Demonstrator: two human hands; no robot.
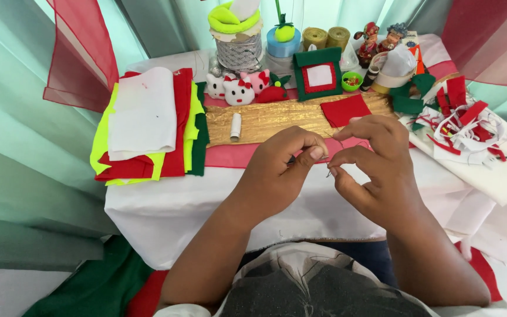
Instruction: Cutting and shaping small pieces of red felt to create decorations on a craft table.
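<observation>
This was a small craft corner for sewing felt decorations, probably at home. A low table (165,217) was covered with a white cloth, and a stack of felt sheets (148,126) in white, red, green and neon yellow lay on it. At the back stood ribbon spools (325,37), small cat-shaped felt toys (239,89), a green and red felt frame (318,73) and little figurines (381,39). A pile of felt scraps (462,120) lay at the side. Thin curtains (24,117) hung around the table.
</observation>
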